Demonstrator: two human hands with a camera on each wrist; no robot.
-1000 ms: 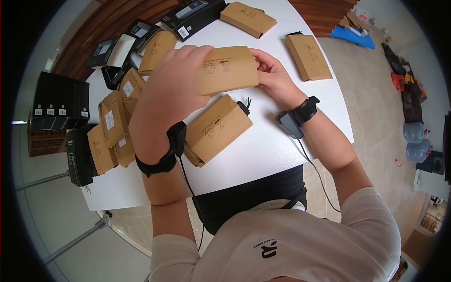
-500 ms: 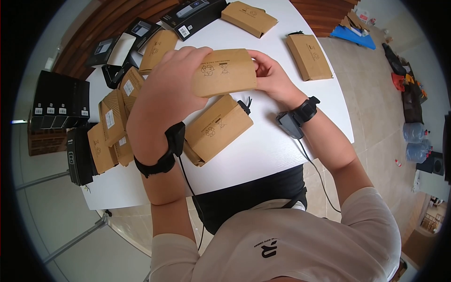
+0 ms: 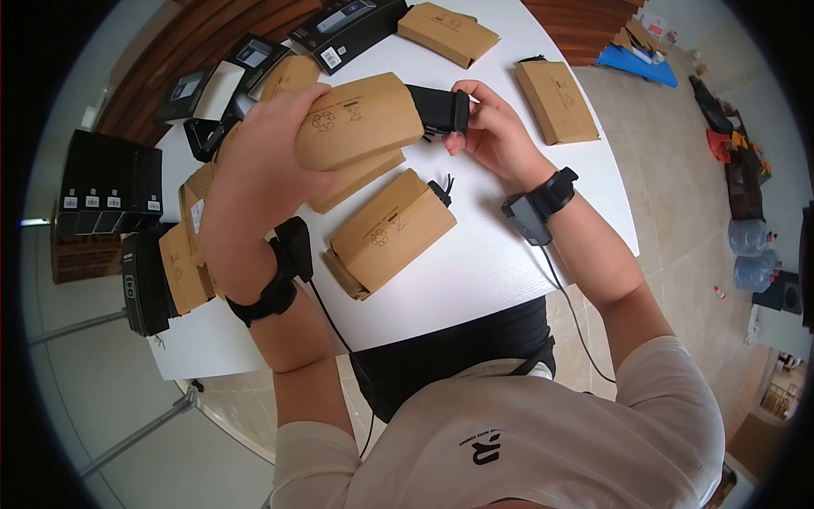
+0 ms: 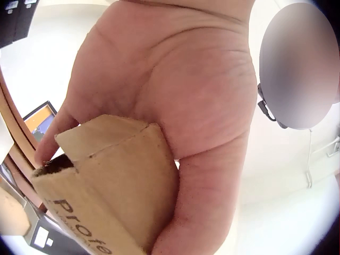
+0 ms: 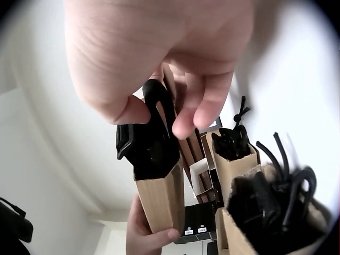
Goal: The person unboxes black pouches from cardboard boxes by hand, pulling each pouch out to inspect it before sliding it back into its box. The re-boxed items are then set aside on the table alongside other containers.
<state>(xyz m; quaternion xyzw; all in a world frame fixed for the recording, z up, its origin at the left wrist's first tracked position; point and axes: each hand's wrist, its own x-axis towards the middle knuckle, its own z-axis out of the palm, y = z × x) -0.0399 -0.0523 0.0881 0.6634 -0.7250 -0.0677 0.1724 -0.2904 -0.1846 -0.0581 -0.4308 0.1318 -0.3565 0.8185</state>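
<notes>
In the head view my left hand [image 3: 259, 161] grips a brown cardboard box [image 3: 360, 119] printed with recycling marks, raised above the table. A black item [image 3: 437, 109] sticks out of its right end. My right hand [image 3: 500, 136] pinches the outer end of that black item between thumb and fingers. From the right wrist, the item shows a black loop [image 5: 154, 93] near the fingertips, its lower part hidden inside the box. The left wrist view has the palm and thumb around the box's other end [image 4: 117, 164]. Below lies another cardboard box [image 3: 394, 233] with black cords poking out.
A further cardboard box [image 3: 555, 102] lies at the table's right, another [image 3: 449, 34] at the back. Black printed boxes [image 3: 348, 34] line the far left edge. More cardboard boxes [image 3: 182, 271] are heaped at left, beside black cartons [image 3: 106, 182]. Cables trail from both wrist cameras.
My left hand and the box have moved left, away from my right hand. The black item now shows between them, drawn partway out. A cardboard box beneath has come into view.
</notes>
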